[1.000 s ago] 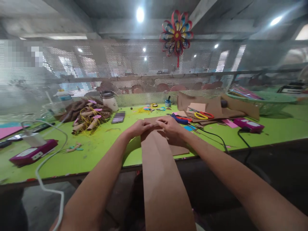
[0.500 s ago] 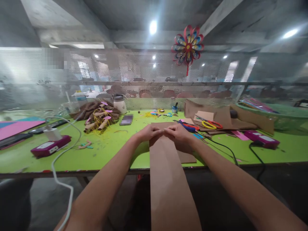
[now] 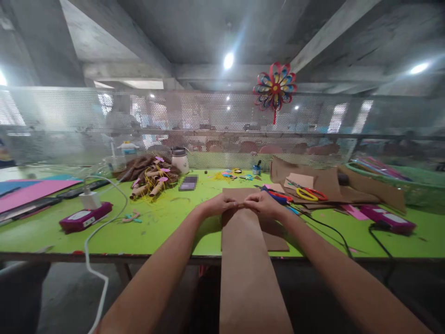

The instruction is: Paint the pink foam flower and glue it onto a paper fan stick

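Observation:
A long brown paper strip [image 3: 248,264] runs from the green table [image 3: 156,222] over its front edge toward me. My left hand [image 3: 217,205] and my right hand [image 3: 266,204] meet at its far end, fingers pinched together on the paper fold. Another brown sheet [image 3: 274,239] lies flat under the strip, beside my right wrist.
Scissors with yellow and red handles [image 3: 308,193] lie on brown card at the right. A heap of rolled paper tubes [image 3: 151,178], a jar [image 3: 181,160] and a phone [image 3: 188,183] sit behind. A magenta box [image 3: 85,218] with charger and white cable is left; another magenta box [image 3: 387,215] and green basket [image 3: 392,178] right.
The view has tilted up and shifted, so the table sits lower in frame. Both hands stay pinched on the paper's far end, drawn slightly closer together.

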The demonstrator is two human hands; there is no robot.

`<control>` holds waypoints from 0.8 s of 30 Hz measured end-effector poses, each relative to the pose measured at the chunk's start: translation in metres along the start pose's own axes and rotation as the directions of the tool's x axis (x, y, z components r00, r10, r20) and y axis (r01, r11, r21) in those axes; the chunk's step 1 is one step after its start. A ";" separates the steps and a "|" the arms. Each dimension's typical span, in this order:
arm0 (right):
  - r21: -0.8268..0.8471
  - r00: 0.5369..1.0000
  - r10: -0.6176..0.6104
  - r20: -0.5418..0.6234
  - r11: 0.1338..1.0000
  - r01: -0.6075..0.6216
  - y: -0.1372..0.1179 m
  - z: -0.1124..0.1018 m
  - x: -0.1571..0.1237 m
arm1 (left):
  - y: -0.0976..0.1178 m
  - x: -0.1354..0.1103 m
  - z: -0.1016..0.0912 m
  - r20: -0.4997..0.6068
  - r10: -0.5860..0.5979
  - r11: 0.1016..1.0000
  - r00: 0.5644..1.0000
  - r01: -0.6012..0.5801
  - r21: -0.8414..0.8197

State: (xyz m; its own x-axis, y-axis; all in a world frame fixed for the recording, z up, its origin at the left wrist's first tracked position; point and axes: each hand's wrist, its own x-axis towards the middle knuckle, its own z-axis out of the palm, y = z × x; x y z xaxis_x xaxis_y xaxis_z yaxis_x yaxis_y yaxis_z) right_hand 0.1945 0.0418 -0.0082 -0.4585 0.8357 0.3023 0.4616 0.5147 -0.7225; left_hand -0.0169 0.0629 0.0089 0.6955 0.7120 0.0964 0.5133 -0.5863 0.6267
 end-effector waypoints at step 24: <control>-0.017 0.997 0.026 0.066 1.000 -0.025 0.010 -0.004 0.002 | -0.010 0.002 0.000 0.122 0.040 0.999 0.992 -0.039 -0.010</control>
State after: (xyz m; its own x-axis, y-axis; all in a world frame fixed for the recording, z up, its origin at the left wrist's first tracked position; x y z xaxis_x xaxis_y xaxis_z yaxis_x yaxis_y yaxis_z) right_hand 0.2011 0.0494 -0.0119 -0.4957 0.8342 0.2415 0.4859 0.4969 -0.7191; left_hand -0.0203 0.0702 0.0030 0.7716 0.6355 0.0267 0.4805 -0.6098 0.6303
